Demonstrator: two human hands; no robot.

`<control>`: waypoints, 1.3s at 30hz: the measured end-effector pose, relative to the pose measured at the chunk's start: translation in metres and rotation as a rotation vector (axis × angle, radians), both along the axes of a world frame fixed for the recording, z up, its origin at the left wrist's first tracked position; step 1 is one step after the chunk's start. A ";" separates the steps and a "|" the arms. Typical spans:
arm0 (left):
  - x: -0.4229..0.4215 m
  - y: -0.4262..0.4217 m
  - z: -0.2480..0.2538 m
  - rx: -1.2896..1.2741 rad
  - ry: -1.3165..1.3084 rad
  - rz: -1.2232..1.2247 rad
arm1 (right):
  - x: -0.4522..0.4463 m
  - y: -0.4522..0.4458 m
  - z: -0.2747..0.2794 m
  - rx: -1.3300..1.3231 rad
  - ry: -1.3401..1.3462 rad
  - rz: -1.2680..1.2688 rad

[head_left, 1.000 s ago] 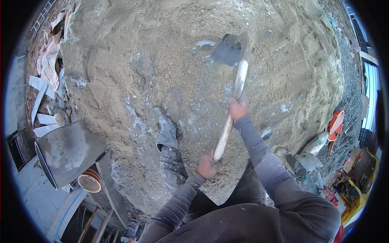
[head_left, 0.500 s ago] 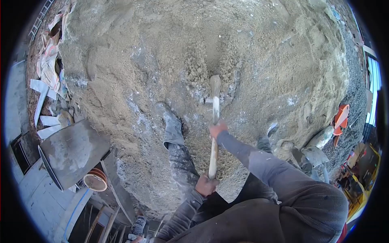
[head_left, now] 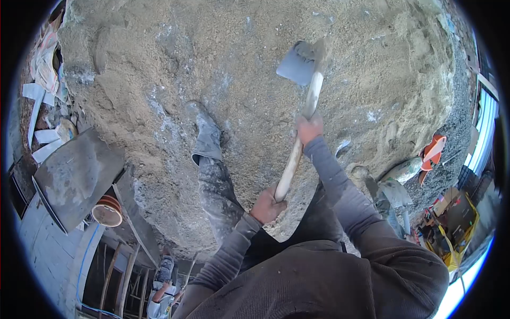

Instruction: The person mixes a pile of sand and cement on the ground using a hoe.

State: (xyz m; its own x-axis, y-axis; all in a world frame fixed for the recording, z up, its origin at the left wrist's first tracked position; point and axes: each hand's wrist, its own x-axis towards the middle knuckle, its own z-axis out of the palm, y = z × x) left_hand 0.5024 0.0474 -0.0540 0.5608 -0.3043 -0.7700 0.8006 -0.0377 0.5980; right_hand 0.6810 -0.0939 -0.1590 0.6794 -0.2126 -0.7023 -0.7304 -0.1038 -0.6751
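Observation:
A hoe (head_left: 296, 68) with a flat grey blade and a pale wooden handle is in both my hands. My left hand (head_left: 268, 206) is wrapped round the handle's rear end, close to my body. Farther up the handle my right hand (head_left: 309, 128) grips it with closed fingers. The blade is turned to the left of the handle, over the mound of sandy material (head_left: 239, 48). Whether the blade touches the mound, I cannot tell. My left boot (head_left: 204, 125) is planted on the mound, dusted with grey.
At the left are a dusty board (head_left: 71, 173), a brown bucket (head_left: 107, 211) and crumpled sacks (head_left: 45, 66). An orange object (head_left: 434, 149) and a filled sack (head_left: 402, 170) lie at the right. Another person (head_left: 162, 287) is at the lower left, near wooden poles.
The hoe has come out of the groove in the mound, swinging up and right, and its blade now shows. My right hand has moved up and right with the handle; both hands keep their grip.

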 end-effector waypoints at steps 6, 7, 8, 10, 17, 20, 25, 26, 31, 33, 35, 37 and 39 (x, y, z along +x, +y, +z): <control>0.055 -0.075 -0.168 -0.230 0.051 0.168 | 0.093 -0.050 -0.097 -0.311 -0.042 0.231; 0.016 -0.078 -0.180 -0.275 0.162 0.218 | 0.063 -0.054 -0.125 -0.344 0.059 0.269; -0.029 -0.080 -0.172 -0.316 0.273 0.273 | 0.002 -0.059 -0.165 -0.439 0.093 0.374; -0.077 -0.048 -0.108 -0.129 0.427 0.189 | -0.096 -0.045 -0.175 -0.355 0.297 0.317; -0.161 0.069 0.172 0.006 0.395 -0.086 | -0.296 0.054 0.076 0.062 1.017 -0.132; -0.145 0.068 0.175 -0.181 0.834 0.008 | -0.337 0.041 0.050 -0.001 0.874 -0.048; -0.072 0.094 0.111 -0.027 0.140 -0.177 | -0.141 0.039 0.055 0.056 0.483 -0.302; -0.039 0.108 0.100 -0.041 0.055 -0.175 | -0.089 0.051 0.072 0.102 0.475 -0.312; 0.096 0.216 0.143 0.189 -0.505 -0.095 | 0.123 0.103 0.139 -0.025 0.227 -0.040; 0.094 0.261 0.187 0.303 -0.591 0.094 | 0.191 0.137 0.194 -0.009 0.240 0.009; 0.077 0.314 0.218 0.332 -0.909 0.531 | 0.259 0.144 0.230 -0.058 0.321 0.149; 0.031 0.364 0.217 0.379 -0.781 0.578 | 0.326 0.133 0.249 -0.083 0.474 0.437; -0.040 0.395 0.190 0.823 -0.511 0.503 | 0.370 0.167 0.275 -0.107 0.650 0.752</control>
